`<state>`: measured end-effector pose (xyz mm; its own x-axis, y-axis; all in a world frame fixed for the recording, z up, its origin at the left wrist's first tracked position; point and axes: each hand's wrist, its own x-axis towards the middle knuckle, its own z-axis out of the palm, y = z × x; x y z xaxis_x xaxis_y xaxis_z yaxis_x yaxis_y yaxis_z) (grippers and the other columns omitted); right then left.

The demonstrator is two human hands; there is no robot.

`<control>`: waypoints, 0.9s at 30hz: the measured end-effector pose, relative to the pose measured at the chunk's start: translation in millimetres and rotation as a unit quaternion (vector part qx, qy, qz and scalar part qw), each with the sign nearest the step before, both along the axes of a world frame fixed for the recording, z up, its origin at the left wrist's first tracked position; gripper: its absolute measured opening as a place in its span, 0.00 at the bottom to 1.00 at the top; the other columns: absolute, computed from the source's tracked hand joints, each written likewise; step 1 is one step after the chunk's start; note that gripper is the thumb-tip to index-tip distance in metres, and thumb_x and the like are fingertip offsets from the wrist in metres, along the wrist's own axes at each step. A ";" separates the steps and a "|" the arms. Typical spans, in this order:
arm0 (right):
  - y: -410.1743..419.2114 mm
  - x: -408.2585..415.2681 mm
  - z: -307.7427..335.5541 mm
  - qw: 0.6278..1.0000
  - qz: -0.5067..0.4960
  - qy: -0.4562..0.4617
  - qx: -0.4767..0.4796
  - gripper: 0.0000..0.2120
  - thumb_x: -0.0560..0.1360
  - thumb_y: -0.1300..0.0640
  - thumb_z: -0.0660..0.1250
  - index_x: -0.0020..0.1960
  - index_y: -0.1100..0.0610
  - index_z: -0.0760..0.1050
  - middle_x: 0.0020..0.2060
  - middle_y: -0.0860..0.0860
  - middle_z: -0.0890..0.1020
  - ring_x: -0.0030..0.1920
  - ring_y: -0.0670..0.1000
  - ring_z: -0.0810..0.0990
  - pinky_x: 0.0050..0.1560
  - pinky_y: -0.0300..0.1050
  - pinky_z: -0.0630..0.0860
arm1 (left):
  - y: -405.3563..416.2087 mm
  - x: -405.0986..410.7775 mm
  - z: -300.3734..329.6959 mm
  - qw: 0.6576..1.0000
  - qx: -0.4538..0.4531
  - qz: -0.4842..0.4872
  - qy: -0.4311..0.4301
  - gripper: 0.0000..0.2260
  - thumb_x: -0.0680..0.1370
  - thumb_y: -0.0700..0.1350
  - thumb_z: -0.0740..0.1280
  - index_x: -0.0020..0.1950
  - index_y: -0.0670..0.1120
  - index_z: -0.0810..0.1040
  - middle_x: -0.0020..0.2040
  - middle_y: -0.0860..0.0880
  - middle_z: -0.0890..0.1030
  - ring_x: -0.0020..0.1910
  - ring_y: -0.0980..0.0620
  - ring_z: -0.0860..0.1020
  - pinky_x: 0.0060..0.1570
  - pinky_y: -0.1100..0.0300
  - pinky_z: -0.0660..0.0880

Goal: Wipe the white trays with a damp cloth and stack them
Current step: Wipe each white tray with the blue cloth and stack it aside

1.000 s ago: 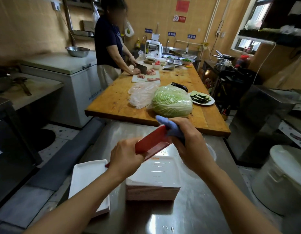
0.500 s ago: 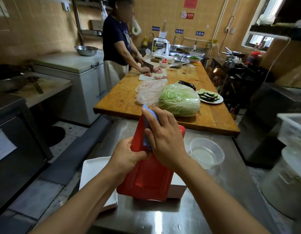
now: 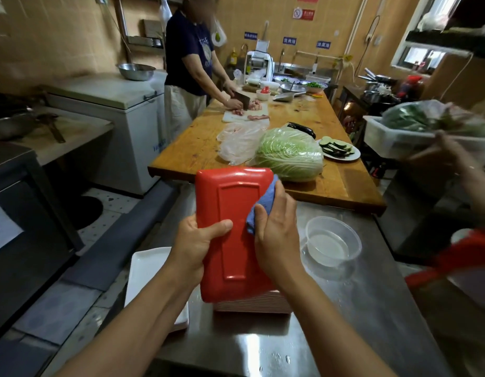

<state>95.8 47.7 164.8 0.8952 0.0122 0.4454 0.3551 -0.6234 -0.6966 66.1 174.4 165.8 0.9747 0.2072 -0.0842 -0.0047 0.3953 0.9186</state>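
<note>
The left hand (image 3: 193,244) grips the left edge of a rectangular plastic tray (image 3: 233,232), thumb curled over its red underside. The right hand (image 3: 276,229) presses a crumpled blue cloth (image 3: 261,205) against the tray's right side, fingers curled round it. The tray stands tilted, underside facing the camera, long axis running away, above a stack of trays (image 3: 252,304) on the steel counter (image 3: 344,308).

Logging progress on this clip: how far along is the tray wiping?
Done, it seems: a white tray lies on the steel table's left side, apart from the stack. In hand: the left hand holds a tray red underside up, while the right hand presses a blue cloth against it. Left: a tall stack of trays beneath; how many are wiped is not visible.
</note>
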 end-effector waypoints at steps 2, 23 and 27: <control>-1.2 -8.6 -7.9 0.999 -0.006 0.032 0.004 0.29 0.79 0.53 0.59 0.76 0.57 0.53 0.65 0.56 0.66 0.65 0.55 0.66 0.64 0.46 0.62 | 1.2 7.7 4.7 0.999 -0.016 0.027 -0.007 0.10 0.70 0.29 0.67 0.48 0.40 0.78 0.34 0.45 0.83 0.30 0.50 0.81 0.33 0.58 0.80; -53.1 -4.2 8.0 0.983 0.109 0.137 0.052 0.20 0.57 0.49 0.70 0.47 0.55 0.74 0.37 0.52 0.80 0.37 0.52 0.81 0.38 0.48 0.80 | 35.3 25.3 12.1 0.983 0.184 -0.013 0.003 0.44 0.65 0.42 0.78 0.73 0.52 0.55 0.64 0.47 0.72 0.58 0.49 0.77 0.54 0.52 0.75; -66.0 -3.0 17.8 0.981 0.143 0.131 -0.021 0.20 0.57 0.50 0.73 0.46 0.53 0.74 0.36 0.50 0.80 0.35 0.47 0.80 0.34 0.40 0.78 | 49.9 30.9 38.2 0.887 0.450 -0.015 -0.103 0.39 0.64 0.42 0.79 0.68 0.59 0.63 0.65 0.54 0.69 0.63 0.55 0.69 0.60 0.54 0.68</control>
